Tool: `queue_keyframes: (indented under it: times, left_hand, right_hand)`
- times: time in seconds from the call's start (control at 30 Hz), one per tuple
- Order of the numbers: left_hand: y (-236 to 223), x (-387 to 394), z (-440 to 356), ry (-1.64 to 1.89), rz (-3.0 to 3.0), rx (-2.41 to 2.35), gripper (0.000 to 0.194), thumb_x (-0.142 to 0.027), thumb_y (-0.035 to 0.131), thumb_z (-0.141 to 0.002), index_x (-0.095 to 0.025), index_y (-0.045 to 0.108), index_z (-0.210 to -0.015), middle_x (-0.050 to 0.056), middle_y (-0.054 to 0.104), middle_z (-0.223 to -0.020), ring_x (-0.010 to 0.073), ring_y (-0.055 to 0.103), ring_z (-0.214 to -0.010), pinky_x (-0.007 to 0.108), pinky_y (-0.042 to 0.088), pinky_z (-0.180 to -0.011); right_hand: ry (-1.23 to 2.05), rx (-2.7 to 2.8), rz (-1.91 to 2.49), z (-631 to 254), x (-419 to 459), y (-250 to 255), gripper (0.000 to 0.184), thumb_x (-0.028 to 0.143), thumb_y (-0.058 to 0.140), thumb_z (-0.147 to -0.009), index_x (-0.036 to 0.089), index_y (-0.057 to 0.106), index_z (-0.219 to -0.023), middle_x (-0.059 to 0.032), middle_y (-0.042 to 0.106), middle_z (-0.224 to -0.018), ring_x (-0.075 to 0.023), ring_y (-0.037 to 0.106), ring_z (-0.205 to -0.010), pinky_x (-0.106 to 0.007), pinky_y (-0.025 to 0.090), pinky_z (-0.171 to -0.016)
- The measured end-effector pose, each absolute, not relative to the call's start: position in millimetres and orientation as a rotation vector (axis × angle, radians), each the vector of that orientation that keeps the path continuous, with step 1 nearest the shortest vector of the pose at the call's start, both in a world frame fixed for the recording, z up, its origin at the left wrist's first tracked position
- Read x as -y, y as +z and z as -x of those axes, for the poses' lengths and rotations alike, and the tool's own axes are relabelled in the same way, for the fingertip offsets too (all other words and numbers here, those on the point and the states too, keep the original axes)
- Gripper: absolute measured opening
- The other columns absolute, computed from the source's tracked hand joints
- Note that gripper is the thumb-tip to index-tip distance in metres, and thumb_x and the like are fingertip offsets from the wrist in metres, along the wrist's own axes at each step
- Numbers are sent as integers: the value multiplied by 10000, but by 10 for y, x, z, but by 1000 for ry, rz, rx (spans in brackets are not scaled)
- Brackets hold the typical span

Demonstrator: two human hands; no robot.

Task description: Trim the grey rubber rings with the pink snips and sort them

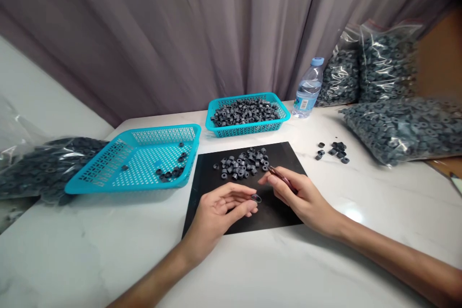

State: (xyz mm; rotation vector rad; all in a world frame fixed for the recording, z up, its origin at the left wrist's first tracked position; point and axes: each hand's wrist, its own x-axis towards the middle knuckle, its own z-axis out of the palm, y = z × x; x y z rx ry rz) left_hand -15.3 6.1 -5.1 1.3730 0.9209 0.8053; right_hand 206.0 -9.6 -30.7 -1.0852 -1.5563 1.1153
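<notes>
"What's in your left hand?"
"My left hand point(215, 208) pinches a ring point(256, 198) at the fingertips, above the mat point(207, 175)."
"And your right?"
"My right hand point(305, 198) is closed round a slim tool point(283, 179) slanting away, leftward, its tip by the pile's point(240, 166) right edge. That hand is nearer that edge; whether the tip touches, I can't tell."

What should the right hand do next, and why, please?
Probably bring the slim dark brown tool in the right hand toward the small dark ring: the left hand holds this ring at its fingertips, while the tool's tip is away from it, near the small grey cylinders.
</notes>
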Motion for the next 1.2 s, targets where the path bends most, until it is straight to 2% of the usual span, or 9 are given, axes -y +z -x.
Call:
queue_keyframes:
  times: [0.13,0.23,0.33,0.47,0.6,0.83,1.07,1.2]
  left_hand:
    - [-42,-66,134,795,-1368,-922,181,-257,798,-847,-168,779,-1002,39,779,-822,141,720,-758,225,582,-718]
    - [-15,-88,113,766,-1316,-921,155,-295,786,-855,-142,778,-879,58,780,-784,134,692,-668,224,556,-625]
    - [13,-107,96,702,-1227,-928,230,-337,765,-874,-121,760,-795,87,789,-787,135,679,-627,231,538,-595]
    - [20,-104,92,628,-1120,-918,292,-391,721,-911,-111,772,-845,119,800,-878,152,713,-704,225,535,-615]
    - [2,-93,94,606,-1099,-912,297,-395,708,-923,-111,775,-864,112,799,-880,145,718,-718,212,528,-623]
    - [20,-99,77,629,-1058,-936,243,-365,789,-853,-125,758,-827,89,791,-839,141,698,-688,221,513,-617]
    - [36,-107,95,636,-992,-921,214,-337,797,-850,-127,759,-826,70,785,-820,115,683,-684,186,492,-607]
    - [32,-100,94,618,-979,-897,211,-331,790,-864,-125,761,-835,65,787,-817,100,684,-675,170,490,-604]
  right_hand:
    - [1037,1579,1128,-2059,73,-293,415,509,442,-1048,159,664,-1018,55,329,-626,-105,302,-545,-250,255,-484]
    - [982,1598,1162,-2056,73,-264,419,514,440,-1045,163,662,-987,42,378,-648,-110,330,-566,-248,273,-496]
    - [957,1618,1180,-2058,82,-254,411,501,427,-1052,169,659,-981,33,425,-666,-113,362,-579,-247,296,-511]
    - [921,1647,1193,-2062,79,-265,390,473,431,-1057,176,665,-964,19,499,-708,-114,418,-613,-245,334,-547]
    - [916,1654,1198,-2062,72,-267,381,471,437,-1056,174,663,-976,10,528,-725,-118,437,-619,-247,349,-556]
    - [938,1717,1164,-2071,95,-239,392,486,434,-1050,182,664,-959,4,540,-734,-127,452,-644,-252,371,-588]
    - [1031,1747,1109,-2083,101,-233,377,470,435,-1053,176,646,-947,40,424,-647,-108,351,-566,-252,311,-530]
    - [1043,1743,1092,-2084,104,-234,347,466,468,-1040,185,634,-923,27,458,-695,-114,380,-609,-250,334,-552]
